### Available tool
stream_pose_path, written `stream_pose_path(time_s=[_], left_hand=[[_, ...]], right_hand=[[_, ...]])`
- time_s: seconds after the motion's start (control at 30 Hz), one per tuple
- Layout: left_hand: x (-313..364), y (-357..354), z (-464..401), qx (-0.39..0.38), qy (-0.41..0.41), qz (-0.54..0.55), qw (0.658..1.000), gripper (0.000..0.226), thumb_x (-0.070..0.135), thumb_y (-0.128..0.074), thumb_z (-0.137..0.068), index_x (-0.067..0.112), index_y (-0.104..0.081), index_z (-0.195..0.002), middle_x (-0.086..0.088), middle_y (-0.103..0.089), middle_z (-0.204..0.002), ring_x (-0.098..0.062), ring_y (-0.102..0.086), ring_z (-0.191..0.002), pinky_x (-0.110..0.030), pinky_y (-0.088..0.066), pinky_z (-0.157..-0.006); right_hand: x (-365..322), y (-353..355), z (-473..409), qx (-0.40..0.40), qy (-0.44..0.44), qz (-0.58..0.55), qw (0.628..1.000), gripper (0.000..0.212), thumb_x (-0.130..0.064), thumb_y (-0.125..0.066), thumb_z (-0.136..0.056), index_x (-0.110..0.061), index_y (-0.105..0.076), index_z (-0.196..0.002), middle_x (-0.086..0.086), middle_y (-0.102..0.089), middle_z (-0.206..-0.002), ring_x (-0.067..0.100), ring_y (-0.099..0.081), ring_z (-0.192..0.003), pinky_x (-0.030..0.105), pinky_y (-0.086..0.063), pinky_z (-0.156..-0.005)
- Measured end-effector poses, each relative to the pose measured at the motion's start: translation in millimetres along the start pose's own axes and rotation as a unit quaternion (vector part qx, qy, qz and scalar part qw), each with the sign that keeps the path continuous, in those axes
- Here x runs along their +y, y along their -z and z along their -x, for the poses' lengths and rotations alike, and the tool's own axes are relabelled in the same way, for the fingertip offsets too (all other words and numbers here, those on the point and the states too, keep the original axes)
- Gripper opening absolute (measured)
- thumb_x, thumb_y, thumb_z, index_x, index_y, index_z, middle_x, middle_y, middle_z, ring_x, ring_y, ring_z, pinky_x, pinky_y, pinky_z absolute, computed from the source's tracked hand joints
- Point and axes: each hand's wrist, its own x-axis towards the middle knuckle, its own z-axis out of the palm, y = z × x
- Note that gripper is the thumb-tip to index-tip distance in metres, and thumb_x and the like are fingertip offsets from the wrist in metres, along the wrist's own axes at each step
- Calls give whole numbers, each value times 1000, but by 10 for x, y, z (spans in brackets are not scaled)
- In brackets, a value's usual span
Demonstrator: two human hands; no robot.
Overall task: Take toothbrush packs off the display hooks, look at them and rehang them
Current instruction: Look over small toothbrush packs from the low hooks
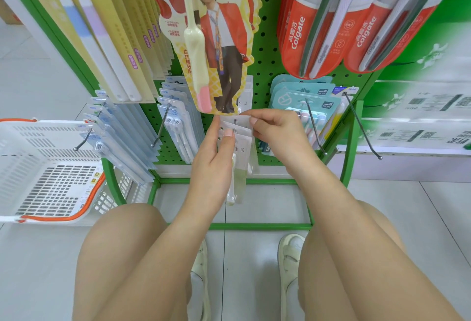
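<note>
Your left hand (216, 160) and right hand (277, 134) are both pinching the white toothbrush packs (239, 147) at the hook (235, 124), crowded just under the yellow pack's (216, 66) bottom edge.

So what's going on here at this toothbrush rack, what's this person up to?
A person crouches in front of a green pegboard display hung with toothbrush packs. Both hands are on the white packs hanging on the low middle hook. The left hand pinches the front packs from the side, thumb on their faces, while the right hand pinches a pack's top edge by the hook. Whether a pack is coming off or going back on can't be told. A white shopping basket sits on the left.
</note>
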Motion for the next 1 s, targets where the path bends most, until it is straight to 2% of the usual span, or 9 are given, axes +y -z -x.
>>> stream_pose_path(time_s=[0.13, 0.3, 0.37, 0.43, 0.53, 0.63, 0.77, 0.87, 1.0], left_hand=[[-17, 2, -6, 2, 0, 3, 1000, 47, 30, -41, -104, 31, -32, -150, 24, -38, -144, 9, -34, -132, -11, -24, -105], [-7, 6, -3, -3, -2, 0, 1000, 47, 31, -40, -104, 31, -31, -150, 29, -38, -136, 13, -34, -126, -2, -25, -97], [-4, 8, 2, -3, 0, 0, 1000, 48, 31, -40, -104, 31, -30, -150, 27, -36, -141, 12, -32, -131, -6, -23, -102], [-4, 6, 6, -5, 0, -1, 1000, 47, 32, -40, -104, 31, -30, -150, 25, -36, -145, 10, -31, -133, -10, -22, -105], [1, 9, 12, -3, 7, 0, 1000, 47, 32, -39, -104, 32, -30, -150, 25, -35, -146, 10, -30, -134, -12, -21, -107], [2, 16, 7, -1, 12, -4, 1000, 48, 33, -39, -103, 33, -30, -150, 24, -34, -149, 9, -30, -136, -13, -21, -108], [4, 28, 5, 1, 17, -8, 1000, 48, 34, -40, -103, 32, -30, -150, 22, -33, -151, 9, -29, -136, -12, -21, -108], [7, 36, -4, 3, 21, -13, 1000, 48, 34, -40, -103, 33, -30, -150, 21, -33, -152, 7, -29, -136, -12, -21, -106], [16, 37, -11, 8, 27, -19, 999, 47, 35, -40, -103, 33, -31, -149, 20, -34, -152, 7, -31, -133, -13, -22, -104]], right_hand=[[10, -4, -9, -5, -9, 11, 1000, 25, -12, -55, -90, -21, -75, -100, 2, -75, -96, 28, -68, -96, 47, -52, -94], [-35, -18, -23, 0, -37, -9, 999, 33, -6, -49, -89, -30, -70, -81, 0, -72, -96, 21, -66, -100, 44, -50, -97], [-58, -41, -53, 40, -19, -9, 999, 29, -8, -48, -91, -29, -68, -92, -2, -70, -103, 17, -63, -104, 42, -48, -99], [-86, -55, -110, 67, 5, -3, 998, 29, -10, -47, -95, -21, -64, -115, -3, -65, -116, 12, -59, -109, 37, -46, -101], [-135, -59, -208, 71, 25, 28, 997, 37, -8, -46, -98, -14, -52, -134, -10, -56, -119, 5, -52, -109, 16, -43, -94], [-105, -98, -299, 75, 36, 84, 993, 35, -12, -52, -96, -12, -55, -131, -2, -62, -125, 13, -57, -116, 30, -43, -102], [-89, -144, -333, 103, 38, 145, 983, 26, -18, -63, -90, -15, -63, -116, -4, -64, -95, 16, -60, -95, 31, -47, -87], [-106, -152, -333, 94, 38, 160, 982, 15, -19, -62, -92, -14, -68, -104, -5, -63, -87, 16, -60, -88, 29, -47, -80], [-144, -107, -285, 102, 40, 178, 978, 13, -19, -57, -94, -15, -68, -99, -9, -58, -76, 13, -54, -79, 21, -33, -61]])
